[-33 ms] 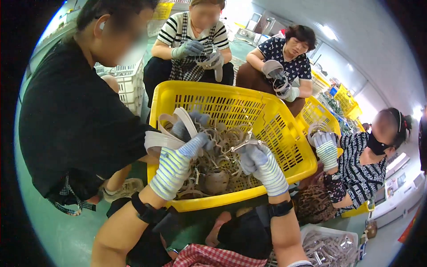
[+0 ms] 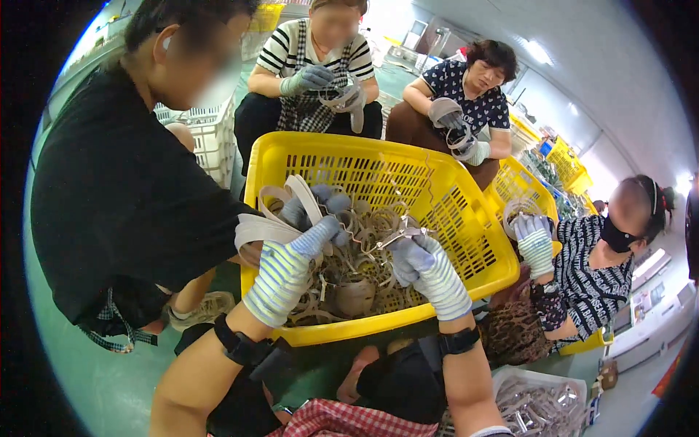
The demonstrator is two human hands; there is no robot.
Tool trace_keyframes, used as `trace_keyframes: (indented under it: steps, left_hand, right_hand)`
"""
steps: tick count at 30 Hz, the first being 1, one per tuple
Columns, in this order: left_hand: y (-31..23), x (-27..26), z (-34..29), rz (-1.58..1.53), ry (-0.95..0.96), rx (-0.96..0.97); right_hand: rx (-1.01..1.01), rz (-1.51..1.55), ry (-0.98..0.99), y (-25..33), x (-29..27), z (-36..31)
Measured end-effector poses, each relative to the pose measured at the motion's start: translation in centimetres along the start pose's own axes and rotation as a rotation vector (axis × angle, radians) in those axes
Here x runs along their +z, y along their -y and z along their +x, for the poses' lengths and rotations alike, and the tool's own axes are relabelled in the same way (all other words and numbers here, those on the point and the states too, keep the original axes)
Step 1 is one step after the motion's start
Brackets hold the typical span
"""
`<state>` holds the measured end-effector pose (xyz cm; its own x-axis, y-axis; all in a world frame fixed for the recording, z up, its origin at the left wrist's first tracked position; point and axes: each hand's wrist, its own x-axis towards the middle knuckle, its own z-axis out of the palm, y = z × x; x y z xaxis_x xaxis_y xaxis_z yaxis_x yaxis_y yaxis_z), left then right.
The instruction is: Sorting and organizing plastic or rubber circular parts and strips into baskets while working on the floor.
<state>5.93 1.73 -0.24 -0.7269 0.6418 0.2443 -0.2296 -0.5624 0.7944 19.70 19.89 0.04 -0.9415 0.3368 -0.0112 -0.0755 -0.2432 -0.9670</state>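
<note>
My left hand [image 2: 282, 275], in a striped glove, is closed around several flat, pale beige bands [image 2: 263, 230] that loop out to its left. In my right hand [image 2: 431, 271], also gloved, fingers pinch a thin pale strip with shiny bits [image 2: 397, 236]. Both hands are over the yellow slotted basket [image 2: 378, 325], with a tangled heap of curved beige plastic pieces [image 2: 355, 297] below them. A co-worker's grey gloved fingers [image 2: 329, 197] reach over the heap, just beyond my left hand and partly behind the bands.
A person in black [image 2: 124, 197] crouches close on the left. Two more people sit beyond the basket, handling beige bands, and another sits at right with a bundle of loops [image 2: 523, 210]. A white crate [image 2: 510, 375] of similar pieces stands at lower right.
The co-worker's gloved fingers beyond my left hand have shifted slightly. My own hands stay almost in place, still gripping the same things.
</note>
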Motion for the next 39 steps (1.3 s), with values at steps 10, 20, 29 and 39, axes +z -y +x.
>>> trace_keyframes:
  steps: [10,20,29,39]
  left_hand:
    - [0.9,2.3,-1.4,0.136,0.174,-0.03]
    - [0.8,0.7,0.6,0.096,0.056,0.018]
    - [1.2,0.8,-0.9,-0.253,0.102,-0.108]
    - [1.5,1.4,-2.8,0.028,0.012,-0.077]
  right_hand:
    - [-0.053,0.041,-0.369,-0.1,-0.6,1.2]
    - [-0.075,0.25,0.192,-0.2,-3.4,0.4]
    - [-0.008,0.295,-0.003,0.6,-0.3,-1.3]
    - [-0.081,0.492,0.085,0.8,-0.6,-3.3]
